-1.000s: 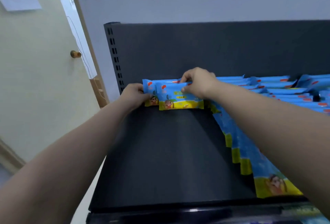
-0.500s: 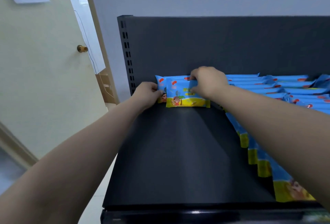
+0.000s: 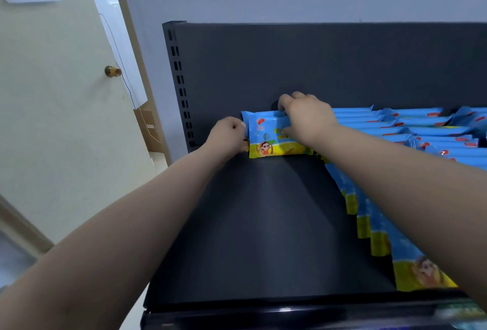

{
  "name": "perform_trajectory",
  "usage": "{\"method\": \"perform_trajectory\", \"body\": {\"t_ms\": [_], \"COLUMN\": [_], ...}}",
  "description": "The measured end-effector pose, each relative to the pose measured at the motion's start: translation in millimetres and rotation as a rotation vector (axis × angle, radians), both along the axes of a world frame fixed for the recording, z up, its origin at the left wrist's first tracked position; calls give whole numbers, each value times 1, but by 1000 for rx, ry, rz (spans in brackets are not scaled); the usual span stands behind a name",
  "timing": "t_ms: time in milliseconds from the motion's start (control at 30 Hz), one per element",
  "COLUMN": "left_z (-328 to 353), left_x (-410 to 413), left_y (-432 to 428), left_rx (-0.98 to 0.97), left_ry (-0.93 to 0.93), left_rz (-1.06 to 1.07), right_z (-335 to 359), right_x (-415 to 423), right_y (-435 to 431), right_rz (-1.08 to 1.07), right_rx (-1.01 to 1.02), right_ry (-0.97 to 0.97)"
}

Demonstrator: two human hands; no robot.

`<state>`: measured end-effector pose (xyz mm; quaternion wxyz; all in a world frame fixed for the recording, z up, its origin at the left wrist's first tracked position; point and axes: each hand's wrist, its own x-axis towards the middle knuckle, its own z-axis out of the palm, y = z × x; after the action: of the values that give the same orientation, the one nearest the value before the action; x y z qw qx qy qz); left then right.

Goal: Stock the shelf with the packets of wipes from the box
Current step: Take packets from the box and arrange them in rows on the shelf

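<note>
My left hand (image 3: 228, 134) pinches left end of front wipes packet (image 3: 266, 136). Right hand (image 3: 307, 116) curls over its top edge. Packet stands on edge at back-left of shelf (image 3: 250, 224). Risk, as I judge it: slick, soft film pouch on narrow base topples forward on release. Shelf smooth, dark metal.

One dark grey metal shelf (image 3: 250, 224). At its back left: two upright blue-and-yellow plastic wipe packets (image 3: 274, 134). Right-side packet rows (image 3: 421, 129) overlap, uncountable. Two hands: left hand (image 3: 226, 134), right hand (image 3: 308, 116). Left of shelf: one brass door knob (image 3: 112, 71), one brown cardboard box (image 3: 147, 129).
</note>
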<state>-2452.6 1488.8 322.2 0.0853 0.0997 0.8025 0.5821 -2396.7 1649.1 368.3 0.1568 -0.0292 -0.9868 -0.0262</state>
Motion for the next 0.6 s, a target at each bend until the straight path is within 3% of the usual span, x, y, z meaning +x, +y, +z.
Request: {"method": "perform_trajectory", "body": {"t_ms": [133, 367, 600], "left_z": [-3, 2, 42], "left_x": [4, 28, 89], "left_y": [-5, -18, 13], "left_rx": [-13, -313, -273], "left_ry": [9, 143, 509], "left_rz": [15, -55, -14], "right_z": [-1, -6, 26], "right_x": [3, 22, 83], "right_y": [-6, -8, 16], "right_rz": [1, 8, 26], "right_rx": [-19, 28, -142], "right_ry": [-22, -27, 116]}}
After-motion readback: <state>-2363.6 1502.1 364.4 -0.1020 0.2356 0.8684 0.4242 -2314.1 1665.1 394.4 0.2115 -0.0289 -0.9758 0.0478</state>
